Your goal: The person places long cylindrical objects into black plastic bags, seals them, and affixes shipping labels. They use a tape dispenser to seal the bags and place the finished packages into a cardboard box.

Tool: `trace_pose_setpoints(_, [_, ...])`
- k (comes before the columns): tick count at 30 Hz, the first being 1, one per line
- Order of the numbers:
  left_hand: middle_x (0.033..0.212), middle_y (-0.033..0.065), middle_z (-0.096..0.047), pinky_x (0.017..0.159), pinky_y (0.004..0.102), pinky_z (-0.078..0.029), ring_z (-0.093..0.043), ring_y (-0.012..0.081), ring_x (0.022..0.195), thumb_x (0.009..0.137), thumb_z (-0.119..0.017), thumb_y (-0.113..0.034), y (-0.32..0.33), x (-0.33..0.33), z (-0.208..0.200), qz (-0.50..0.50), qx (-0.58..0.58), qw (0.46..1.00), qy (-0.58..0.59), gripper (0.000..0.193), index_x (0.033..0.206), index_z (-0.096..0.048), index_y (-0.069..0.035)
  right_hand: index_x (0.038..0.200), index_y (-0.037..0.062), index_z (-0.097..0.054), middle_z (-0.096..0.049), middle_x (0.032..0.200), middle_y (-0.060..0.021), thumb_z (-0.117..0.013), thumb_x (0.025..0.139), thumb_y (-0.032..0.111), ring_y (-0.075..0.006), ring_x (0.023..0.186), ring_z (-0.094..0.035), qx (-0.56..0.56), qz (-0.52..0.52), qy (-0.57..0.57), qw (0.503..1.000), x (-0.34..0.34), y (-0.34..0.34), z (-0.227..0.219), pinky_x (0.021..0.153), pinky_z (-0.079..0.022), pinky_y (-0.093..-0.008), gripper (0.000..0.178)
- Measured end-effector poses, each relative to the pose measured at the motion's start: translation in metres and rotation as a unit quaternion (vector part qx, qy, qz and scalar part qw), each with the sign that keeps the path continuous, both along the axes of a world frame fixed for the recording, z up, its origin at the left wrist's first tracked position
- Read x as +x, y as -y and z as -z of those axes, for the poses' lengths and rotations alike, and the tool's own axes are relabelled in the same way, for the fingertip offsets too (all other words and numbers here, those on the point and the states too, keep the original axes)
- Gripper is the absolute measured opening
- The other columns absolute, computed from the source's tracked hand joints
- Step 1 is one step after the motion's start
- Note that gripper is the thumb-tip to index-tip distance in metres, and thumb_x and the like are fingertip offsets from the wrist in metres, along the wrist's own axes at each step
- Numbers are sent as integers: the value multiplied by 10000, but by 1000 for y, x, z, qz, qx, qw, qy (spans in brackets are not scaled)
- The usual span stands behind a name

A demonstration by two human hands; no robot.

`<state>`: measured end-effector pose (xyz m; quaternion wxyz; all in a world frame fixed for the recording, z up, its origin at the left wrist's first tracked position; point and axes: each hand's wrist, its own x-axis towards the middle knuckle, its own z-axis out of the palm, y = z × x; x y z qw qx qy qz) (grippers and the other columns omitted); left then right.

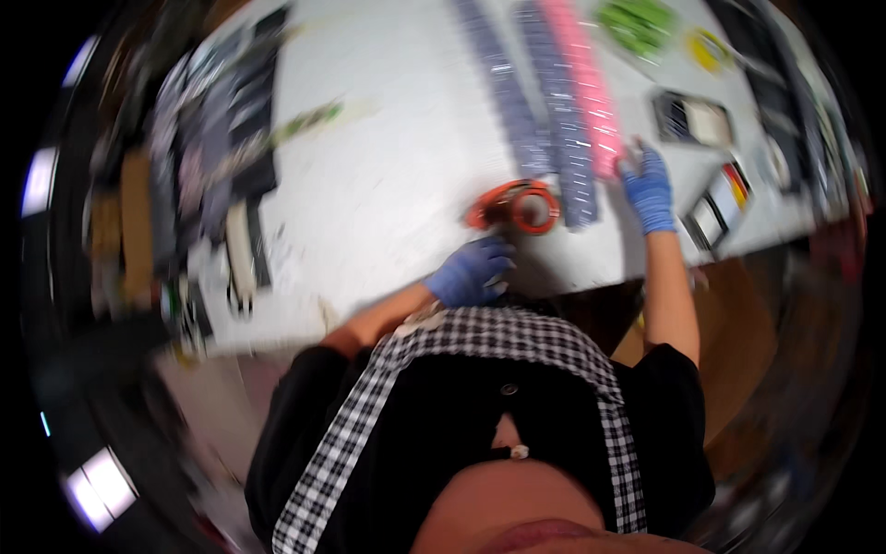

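Observation:
My left hand [469, 271], in a blue glove with bare fingertips, rests near the table's front edge with its fingers curled in. Blur hides what, if anything, they hold. Just beyond it lies an orange tape dispenser [533, 209]. My right hand [650, 188], gloved the same way, is beside the near end of a pink strip of shiny packets [587, 88], its thumb and fingers apart. I cannot tell whether the fingertips touch the strip. Left of the pink strip run two grey-blue strips of packets, one longer strip [565, 120] and one farther-left strip [506, 88].
On the white table [388, 157], a green bundle [637, 26] and a yellow tape roll [708, 51] lie at the far right. Nearer are a dark tray [694, 118] and a box with coloured stripes [718, 205]. Dark packaged pieces [231, 111] cover the left side.

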<state>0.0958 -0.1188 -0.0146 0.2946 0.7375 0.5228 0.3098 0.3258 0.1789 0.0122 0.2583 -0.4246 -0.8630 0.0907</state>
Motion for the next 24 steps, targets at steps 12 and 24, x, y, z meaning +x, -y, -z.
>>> trace_pose_setpoints(12, [809,86,-667,664,383,-519,-647,285,744,836,-673,-221,123,21,2,-335,-81,932,109,135,915,-706,-117,1313,-17,-484,-629,1107,-124,-657,852,257,-228,963,-642,-589,-17,-261,764,57,-91,-50,841,-531,-347,563])
trace_pose_setpoints(24, [930,129,-686,799,377,-523,-660,291,848,853,-652,-304,111,-21,-15,-159,-189,957,154,265,1018,-701,-102,1230,-11,-539,-628,1120,-76,-645,756,23,-179,986,-607,-525,-186,-240,795,-104,204,-50,860,-504,-302,487])
